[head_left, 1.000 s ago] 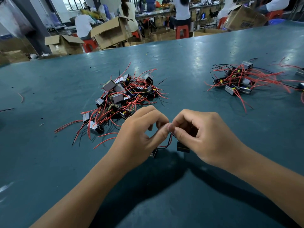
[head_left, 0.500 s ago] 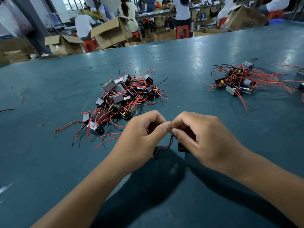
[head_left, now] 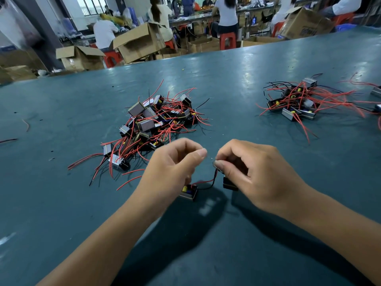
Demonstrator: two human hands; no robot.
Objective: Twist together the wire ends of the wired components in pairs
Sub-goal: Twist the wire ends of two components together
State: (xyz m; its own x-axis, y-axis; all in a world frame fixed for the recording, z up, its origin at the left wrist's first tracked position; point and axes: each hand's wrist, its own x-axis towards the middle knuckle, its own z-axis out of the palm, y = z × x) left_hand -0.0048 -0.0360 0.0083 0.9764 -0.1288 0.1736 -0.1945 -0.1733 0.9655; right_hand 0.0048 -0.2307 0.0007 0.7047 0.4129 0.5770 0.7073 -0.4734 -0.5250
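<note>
Head view: two wired parts on table
My right hand pinches twisted wires; my left hand curled, holding nothing

Hidden contact points and cropped wires

The right hand covers most of one component and the wire ends at its fingertips; the left hand is motion-blurred, so its grip is unclear. The far-right pile is cut by the frame edge.
</note>
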